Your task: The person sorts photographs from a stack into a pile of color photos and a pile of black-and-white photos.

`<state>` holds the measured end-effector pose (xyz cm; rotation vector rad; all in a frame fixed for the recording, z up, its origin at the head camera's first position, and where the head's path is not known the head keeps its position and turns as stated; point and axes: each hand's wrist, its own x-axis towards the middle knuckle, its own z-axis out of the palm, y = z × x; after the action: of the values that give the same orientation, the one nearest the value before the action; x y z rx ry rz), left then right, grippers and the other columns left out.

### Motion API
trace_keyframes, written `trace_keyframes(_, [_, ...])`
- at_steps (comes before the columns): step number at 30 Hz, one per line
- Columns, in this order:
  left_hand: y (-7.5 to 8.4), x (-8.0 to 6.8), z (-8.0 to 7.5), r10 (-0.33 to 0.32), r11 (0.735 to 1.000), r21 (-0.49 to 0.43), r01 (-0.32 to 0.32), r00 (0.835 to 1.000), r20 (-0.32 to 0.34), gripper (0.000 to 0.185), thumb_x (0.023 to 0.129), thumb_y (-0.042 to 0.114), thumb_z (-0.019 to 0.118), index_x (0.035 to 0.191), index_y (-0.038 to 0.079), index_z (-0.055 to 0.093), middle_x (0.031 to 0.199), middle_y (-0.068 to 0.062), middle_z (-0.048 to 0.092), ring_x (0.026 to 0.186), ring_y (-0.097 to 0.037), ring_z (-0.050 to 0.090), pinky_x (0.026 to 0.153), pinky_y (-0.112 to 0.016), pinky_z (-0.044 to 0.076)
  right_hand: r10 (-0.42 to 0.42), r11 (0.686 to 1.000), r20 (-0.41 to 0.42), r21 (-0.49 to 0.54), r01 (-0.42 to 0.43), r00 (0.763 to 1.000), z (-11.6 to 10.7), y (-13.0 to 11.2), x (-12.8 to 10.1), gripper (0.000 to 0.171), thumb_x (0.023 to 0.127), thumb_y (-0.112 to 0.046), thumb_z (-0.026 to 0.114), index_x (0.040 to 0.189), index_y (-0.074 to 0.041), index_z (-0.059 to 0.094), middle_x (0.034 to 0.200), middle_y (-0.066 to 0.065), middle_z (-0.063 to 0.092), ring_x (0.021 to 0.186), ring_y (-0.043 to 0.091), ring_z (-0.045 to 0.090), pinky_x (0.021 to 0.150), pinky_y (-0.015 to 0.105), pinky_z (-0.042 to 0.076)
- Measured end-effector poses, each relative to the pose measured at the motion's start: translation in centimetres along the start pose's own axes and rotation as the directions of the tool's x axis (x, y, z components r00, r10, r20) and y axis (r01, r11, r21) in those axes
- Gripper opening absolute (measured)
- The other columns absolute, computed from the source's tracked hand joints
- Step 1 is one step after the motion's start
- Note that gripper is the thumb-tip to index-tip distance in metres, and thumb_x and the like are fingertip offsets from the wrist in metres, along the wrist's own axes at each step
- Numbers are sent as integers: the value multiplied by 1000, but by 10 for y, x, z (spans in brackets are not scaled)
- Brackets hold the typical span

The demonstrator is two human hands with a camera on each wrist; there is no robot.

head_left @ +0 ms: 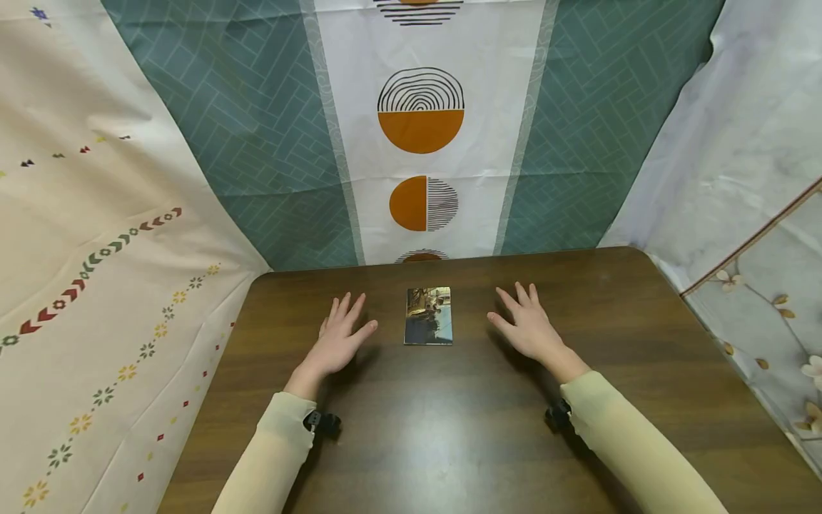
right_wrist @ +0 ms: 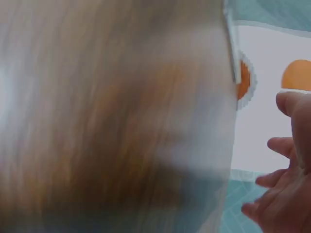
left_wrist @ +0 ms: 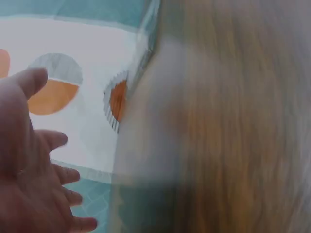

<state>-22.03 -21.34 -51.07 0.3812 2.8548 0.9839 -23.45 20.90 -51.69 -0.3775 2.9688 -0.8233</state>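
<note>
The far side of the scene is closed off by a hanging cloth backdrop, teal with a brick-like pattern at its sides and a white central strip printed with orange and black-lined half circles; a cream cloth with small coloured flower and arrow motifs is draped on the left, and a pale grey cloth with a floral print on the right. Below them a dark brown wooden table with a rounded far corner is seen, filling the near half of the head view. Two arms in pale yellow-green sleeves are stretched over the table from the near edge. The left hand is held low over the wood to the left of centre, its fingers straight and spread apart, holding nothing; whether the palm touches the surface cannot be told. The right hand is held likewise to the right, its fingers straight and slightly spread, gripping nothing. Between the two hands, apart from both, a small rectangular picture card with a dark printed image lies flat on the table toward its far edge. The wrist views are badly blurred, showing only open fingers, wood grain and backdrop.
</note>
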Motion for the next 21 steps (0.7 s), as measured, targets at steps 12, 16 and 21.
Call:
trace_keyframes(12, [33, 9, 16, -122, 936, -347, 63, 981, -149, 57, 108, 37, 61, 154, 3, 56, 148, -20, 57, 135, -39, 55, 111, -59, 42, 105, 811, -55, 583, -54, 993, 13, -47, 1, 57, 107, -32, 67, 156, -5, 55, 152, 17, 59, 142, 35, 54, 110, 55, 46])
trace_keyframes(16, [43, 15, 30, -174, 907, -409, 103, 975, -139, 54, 106, 31, 65, 150, 0, 60, 134, -19, 65, 125, -36, 59, 102, -53, 48, 145, 740, -20, 666, -95, 989, 24, -62, 5, 57, 107, -28, 68, 155, -1, 54, 150, 18, 60, 140, 34, 56, 104, 46, 50])
trace_keyframes(21, [53, 22, 44, -250, 868, -471, 155, 957, -145, 51, 102, 26, 70, 145, 0, 64, 118, -14, 67, 108, -30, 60, 84, -40, 48, 182, 746, -31, 656, -117, 983, 37, -76, 9, 57, 104, -23, 71, 152, 4, 56, 142, 20, 65, 134, 36, 58, 96, 43, 53])
